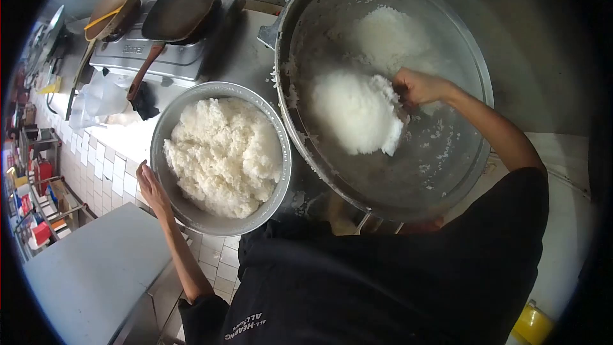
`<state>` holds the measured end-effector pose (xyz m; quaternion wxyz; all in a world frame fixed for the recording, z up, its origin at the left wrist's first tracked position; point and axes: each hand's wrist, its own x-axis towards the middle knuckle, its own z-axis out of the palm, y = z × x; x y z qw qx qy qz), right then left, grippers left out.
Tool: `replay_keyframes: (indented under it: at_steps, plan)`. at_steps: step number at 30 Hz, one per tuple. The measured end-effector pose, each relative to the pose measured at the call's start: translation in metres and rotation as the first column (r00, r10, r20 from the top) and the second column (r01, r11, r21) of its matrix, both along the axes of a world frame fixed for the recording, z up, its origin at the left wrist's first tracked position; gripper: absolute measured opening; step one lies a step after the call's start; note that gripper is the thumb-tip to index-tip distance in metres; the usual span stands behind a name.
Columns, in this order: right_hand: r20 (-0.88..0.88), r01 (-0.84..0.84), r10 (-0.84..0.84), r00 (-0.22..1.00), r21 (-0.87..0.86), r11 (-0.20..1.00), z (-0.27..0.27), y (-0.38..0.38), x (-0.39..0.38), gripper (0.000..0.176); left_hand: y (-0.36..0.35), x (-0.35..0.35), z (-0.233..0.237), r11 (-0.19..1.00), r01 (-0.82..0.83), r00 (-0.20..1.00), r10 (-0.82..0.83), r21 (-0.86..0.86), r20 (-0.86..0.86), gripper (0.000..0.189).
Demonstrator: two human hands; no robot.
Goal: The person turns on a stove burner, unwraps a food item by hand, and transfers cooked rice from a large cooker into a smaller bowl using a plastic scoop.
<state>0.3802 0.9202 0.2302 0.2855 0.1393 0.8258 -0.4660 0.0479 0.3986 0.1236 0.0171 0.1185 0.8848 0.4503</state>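
My left hand (153, 193) holds the left side of a round metal basin (285, 160), its fingers against the outer wall near the rim. Cooked white rice (223, 153) is heaped inside the basin. To the right stands a much larger, steaming metal pot (482, 83). Inside it, my right hand (418, 87) is closed at the edge of a big white mound of rice (354, 112). Whatever the fingers grip there is hidden by the rice. Another pile of rice (393, 35) lies farther back in the pot, and loose grains stick to its bottom and wall.
A gas stove (137, 54) at the back left carries a dark square frying pan (182, 9) and a brown pan (115, 3). A clear plastic bag (102, 99) lies before it. A grey tabletop (96, 268) is at lower left, with a shelf rack (48, 185) beyond.
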Motion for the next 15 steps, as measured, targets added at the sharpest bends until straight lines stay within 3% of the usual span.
replay_keyframes:
  at_steps: [2, 6, 7, 9, 10, 11, 13, 15]
  plan:
    - [-0.056, 0.110, -0.106, 0.993, 0.062, 0.992, 0.010, 0.008, -0.007, 0.007, -0.002, -0.002, -0.002, 1.000, 0.005, 1.000, -0.006, 0.024, 0.023, 0.053]
    - [-0.250, 0.049, -0.016, 0.968, 0.126, 0.991, 0.050, 0.018, -0.015, 0.010, 0.000, -0.002, -0.002, 0.998, 0.018, 1.000, -0.017, 0.062, -0.010, 0.053]
    - [-0.249, 0.052, -0.019, 0.968, 0.128, 0.990, 0.064, 0.010, -0.016, 0.010, -0.001, -0.001, -0.002, 0.996, 0.035, 0.999, -0.032, 0.076, -0.042, 0.053]
    - [-0.077, 0.224, -0.210, 0.975, 0.389, 0.894, 0.109, -0.010, -0.019, 0.007, -0.002, -0.003, -0.001, 0.996, 0.041, 0.998, -0.044, 0.079, 0.034, 0.054]
    - [-0.118, 0.441, -0.426, 0.897, 0.176, 0.880, 0.123, -0.011, -0.015, 0.009, -0.001, -0.002, -0.002, 0.991, 0.048, 0.998, -0.052, 0.128, 0.022, 0.054]
    - [-0.102, 0.630, -0.632, 0.768, -0.051, 0.775, 0.133, -0.014, -0.007, 0.012, -0.005, -0.002, -0.002, 0.984, 0.063, 0.998, -0.067, 0.168, 0.013, 0.054]
    - [-0.246, 0.447, -0.382, 0.891, 0.324, 0.834, 0.162, -0.041, -0.005, 0.019, -0.010, -0.008, -0.011, 0.975, 0.053, 0.993, -0.074, 0.218, 0.090, 0.053]
    - [-0.184, 0.476, -0.439, 0.879, 0.345, 0.809, 0.181, -0.082, -0.009, 0.022, -0.010, -0.007, -0.008, 0.902, 0.069, 0.968, -0.163, 0.426, 0.189, 0.052]
